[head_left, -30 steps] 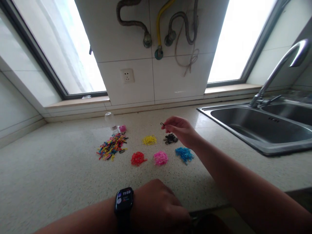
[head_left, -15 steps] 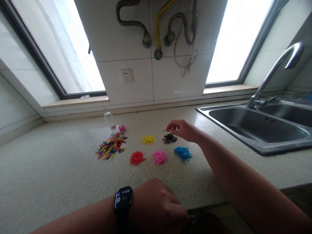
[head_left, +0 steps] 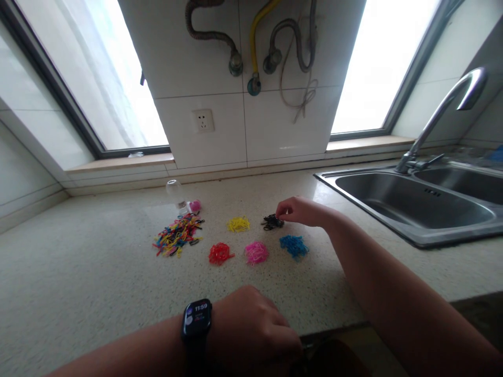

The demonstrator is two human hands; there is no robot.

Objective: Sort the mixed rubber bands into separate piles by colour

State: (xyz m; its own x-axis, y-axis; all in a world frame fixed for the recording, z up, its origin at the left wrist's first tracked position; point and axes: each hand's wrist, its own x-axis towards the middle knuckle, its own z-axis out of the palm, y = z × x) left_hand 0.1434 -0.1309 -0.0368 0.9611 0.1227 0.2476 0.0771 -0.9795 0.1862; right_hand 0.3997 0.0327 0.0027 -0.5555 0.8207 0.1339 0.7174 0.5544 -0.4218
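Note:
My right hand (head_left: 293, 210) is at the right edge of a small pile of black rubber bands (head_left: 270, 223), thumb and forefinger pinched on a black band there. Closest to me, my left hand (head_left: 255, 332) rests at the counter's front edge, its fingers curled in and partly hidden; I see nothing in it. Separate piles of yellow bands (head_left: 238, 224), red bands (head_left: 220, 253), pink bands (head_left: 256, 252) and blue bands (head_left: 294, 246) lie around the black one. Farther left is a larger heap of mixed-colour rubber bands (head_left: 177, 235).
Behind the mixed heap lies a clear plastic bottle (head_left: 175, 193) with a pink cap (head_left: 195, 205). A steel sink (head_left: 416, 196) with a tall faucet (head_left: 444, 112) is set into the speckled counter (head_left: 98, 272) on the right. Hoses hang on the tiled back wall.
My right hand has lowered and shifted slightly right, bringing the black band it held above the black pile down to that pile. My left hand stays in place.

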